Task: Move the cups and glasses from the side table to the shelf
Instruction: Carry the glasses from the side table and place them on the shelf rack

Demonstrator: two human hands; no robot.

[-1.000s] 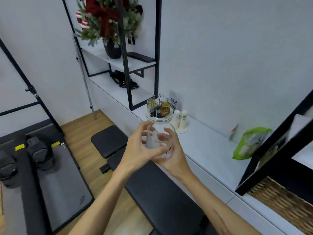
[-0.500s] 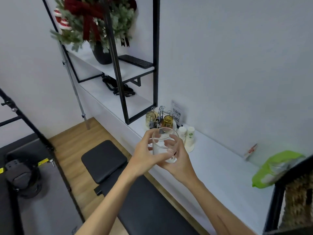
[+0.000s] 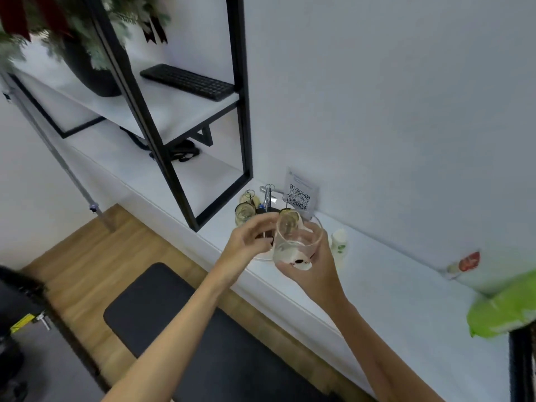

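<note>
Gripping a clear glass [image 3: 295, 242] from below, the right hand [image 3: 316, 271] curls its fingers round it above the white counter [image 3: 391, 300]. The left hand [image 3: 249, 245] hovers just beside it, fingers loosely curled, holding nothing.

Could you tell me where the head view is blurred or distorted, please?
Head view: the green bag at the right edge and the plant at top left are smeared by motion blur; the black shelf frame leans with wide-angle distortion; the clear glass in the right hand stays fairly sharp; lighting is soft and even.
</note>
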